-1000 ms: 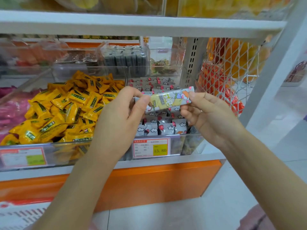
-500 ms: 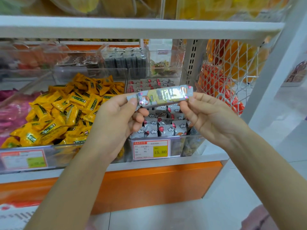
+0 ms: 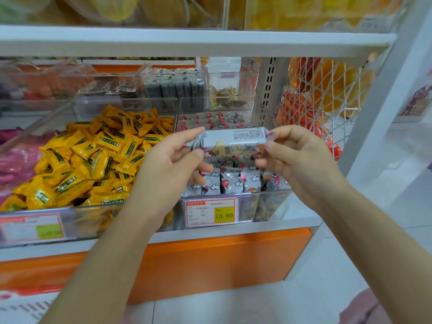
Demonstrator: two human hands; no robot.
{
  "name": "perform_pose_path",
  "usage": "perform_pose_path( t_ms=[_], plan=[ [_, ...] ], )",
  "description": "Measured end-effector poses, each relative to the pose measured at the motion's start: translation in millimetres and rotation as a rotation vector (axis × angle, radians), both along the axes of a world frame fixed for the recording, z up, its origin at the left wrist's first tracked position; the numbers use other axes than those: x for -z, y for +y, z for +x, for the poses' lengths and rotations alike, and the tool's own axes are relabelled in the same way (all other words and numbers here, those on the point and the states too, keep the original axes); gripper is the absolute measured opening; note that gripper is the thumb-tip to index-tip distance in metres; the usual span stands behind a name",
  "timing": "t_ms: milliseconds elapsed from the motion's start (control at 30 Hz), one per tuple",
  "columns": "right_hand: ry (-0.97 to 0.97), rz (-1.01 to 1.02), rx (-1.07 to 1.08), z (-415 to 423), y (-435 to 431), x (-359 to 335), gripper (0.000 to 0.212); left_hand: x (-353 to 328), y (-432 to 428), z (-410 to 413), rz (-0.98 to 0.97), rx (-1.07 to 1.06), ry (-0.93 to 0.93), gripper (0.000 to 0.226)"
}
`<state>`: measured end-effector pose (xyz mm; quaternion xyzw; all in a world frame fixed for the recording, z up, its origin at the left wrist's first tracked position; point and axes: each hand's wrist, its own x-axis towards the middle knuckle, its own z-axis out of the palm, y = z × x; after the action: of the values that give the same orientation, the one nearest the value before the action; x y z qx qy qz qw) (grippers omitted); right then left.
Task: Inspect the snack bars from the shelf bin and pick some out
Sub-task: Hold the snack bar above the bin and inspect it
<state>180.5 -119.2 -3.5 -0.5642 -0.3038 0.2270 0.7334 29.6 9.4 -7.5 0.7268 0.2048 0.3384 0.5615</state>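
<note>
One snack bar (image 3: pixel 230 141) is found lifted out of the shelf bin (image 3: pixel 268 206) and held level in the air just above it, in front of the shelf. Its left end is pinched between thumb and forefinger of the left hand (image 3: pixel 168 164); its right end is pinched likewise by the right hand (image 3: pixel 297 160).

The inspection step is judged to be under way. No bar is seen set aside, so the picking out is judged still to be done. The remaining bars (image 3: pixel 233 183) are packed in rows in the bin, behind the price label (image 3: pixel 211 212).

The held bar is wrapped in silvery-grey film. A pale panel of small print is turned upward; the print is too small to be read. A cartoon design in yellow and red is shown on the face below. The crimped ends are gathered under the fingers. No tear is noted.
</note>
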Motion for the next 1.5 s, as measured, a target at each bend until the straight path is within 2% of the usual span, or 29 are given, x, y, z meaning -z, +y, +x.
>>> perform_pose_path(
  t_ms=[67,200,300,400,500,767,900,1000,1233,1500],
  plan=[
    [-0.019,-0.024,0.007,0,1,0,0.018,-1,-1,0,-0.014,0.007,-0.021,0.029],
    [0.078,0.024,-0.027,0,3,2,0.007,-4,-4,-2,0.148,-0.033,-0.016,0.025],
    [-0.049,-0.046,0.009,-1,4,4,0.002,-4,-5,-2,0.199,-0.027,0.018,0.030],
    [-0.094,-0.054,-0.026,-1,4,5,0.020,-2,-3,-3,0.255,-0.059,0.069,0.041],
    [-0.218,-0.132,0.007,-2,4,5,0.019,-1,-3,-3,0.298,-0.068,0.100,0.041],
    [-0.363,-0.108,0.158,-9,5,0,0.014,-1,-6,0,0.253,-0.020,0.074,0.034],
    [-0.353,-0.044,0.128,-15,7,2,0.018,0,-6,0,0.185,-0.053,0.022,0.012],
    [-0.358,-0.036,0.088,-16,8,2,0.019,0,-4,0,0.175,-0.090,0.019,0.003],
    [-0.468,-0.047,0.095,-19,8,2,0.017,0,-5,1,0.172,-0.180,0.031,0.019],
    [-0.320,-0.086,0.094,-15,10,3,0.016,0,-6,1,0.206,-0.172,0.052,0.021]
  ],
)
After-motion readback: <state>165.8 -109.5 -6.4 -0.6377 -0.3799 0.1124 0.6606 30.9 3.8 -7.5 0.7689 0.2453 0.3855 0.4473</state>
